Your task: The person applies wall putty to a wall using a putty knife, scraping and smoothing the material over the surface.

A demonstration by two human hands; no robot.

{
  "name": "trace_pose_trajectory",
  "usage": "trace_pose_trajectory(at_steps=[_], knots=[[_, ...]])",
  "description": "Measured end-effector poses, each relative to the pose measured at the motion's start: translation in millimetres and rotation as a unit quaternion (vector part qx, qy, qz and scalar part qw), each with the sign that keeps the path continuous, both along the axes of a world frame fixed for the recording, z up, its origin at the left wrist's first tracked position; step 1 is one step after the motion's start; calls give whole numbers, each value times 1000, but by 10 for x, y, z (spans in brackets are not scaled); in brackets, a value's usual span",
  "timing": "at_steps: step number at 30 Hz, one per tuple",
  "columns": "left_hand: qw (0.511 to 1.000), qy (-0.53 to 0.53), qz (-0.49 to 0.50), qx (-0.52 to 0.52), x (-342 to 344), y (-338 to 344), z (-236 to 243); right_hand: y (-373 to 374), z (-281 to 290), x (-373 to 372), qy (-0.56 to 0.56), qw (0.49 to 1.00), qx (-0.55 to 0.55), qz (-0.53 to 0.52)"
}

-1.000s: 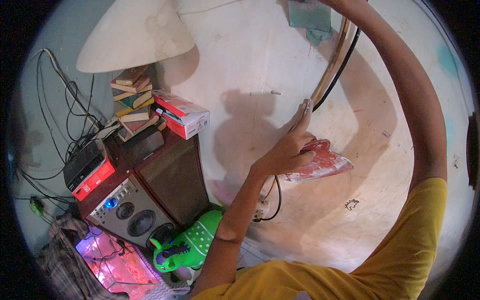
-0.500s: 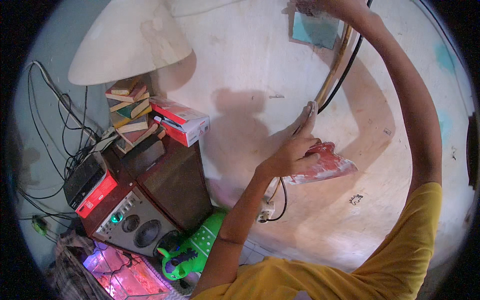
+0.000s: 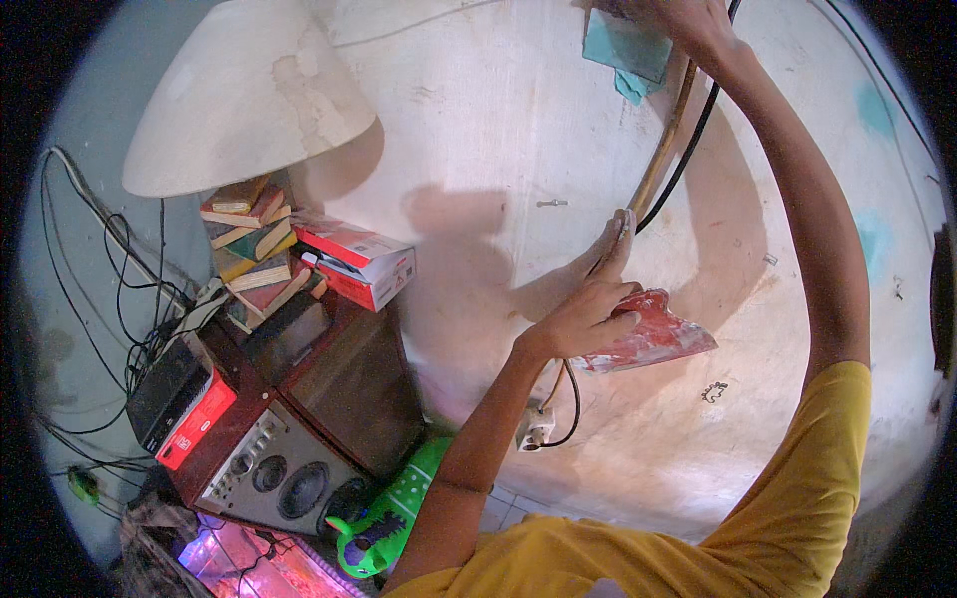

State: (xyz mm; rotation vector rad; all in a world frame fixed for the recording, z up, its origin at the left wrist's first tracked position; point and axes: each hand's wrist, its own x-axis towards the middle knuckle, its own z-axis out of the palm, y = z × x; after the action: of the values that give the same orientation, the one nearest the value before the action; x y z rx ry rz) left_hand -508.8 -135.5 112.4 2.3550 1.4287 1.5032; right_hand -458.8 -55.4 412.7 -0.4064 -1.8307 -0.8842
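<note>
My left hand (image 3: 588, 309) is closed on a red flat sheet (image 3: 653, 334) smeared with white, which sticks out to its right. The index finger of that hand stretches up against a tan cable (image 3: 666, 130) and a black cable (image 3: 688, 149) running down the wall. At the top edge my right hand (image 3: 693, 25) reaches up, its fingers partly cut off and dark. Beneath those fingers lies a flat teal-grey rectangular piece (image 3: 626, 48) against the wall, seemingly held. Just below it shows a ragged teal patch (image 3: 636, 88).
A large cream lampshade (image 3: 259, 100) stands over stacked books (image 3: 249, 239) and a red-white box (image 3: 359, 259) on a brown speaker cabinet (image 3: 349, 359). A green toy animal (image 3: 399, 508), a pink-lit tank (image 3: 269, 563) and tangled wires are lower left. A white socket (image 3: 536, 427) sits below my left hand.
The teal-grey piece under my right hand has moved up the wall, showing the ragged teal patch below. My left hand keeps its hold on the red sheet. The view has shifted slightly.
</note>
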Motion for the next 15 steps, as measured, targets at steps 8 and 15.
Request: trace_pose_trajectory(at_steps=[8,15], knots=[[1000,16,-8,-12,-19,-35,38,-39,37,57,24,999,-21,-29],[998,47,31,-19,-52,-72,85,-99,54,92,63,997,52,-8]])
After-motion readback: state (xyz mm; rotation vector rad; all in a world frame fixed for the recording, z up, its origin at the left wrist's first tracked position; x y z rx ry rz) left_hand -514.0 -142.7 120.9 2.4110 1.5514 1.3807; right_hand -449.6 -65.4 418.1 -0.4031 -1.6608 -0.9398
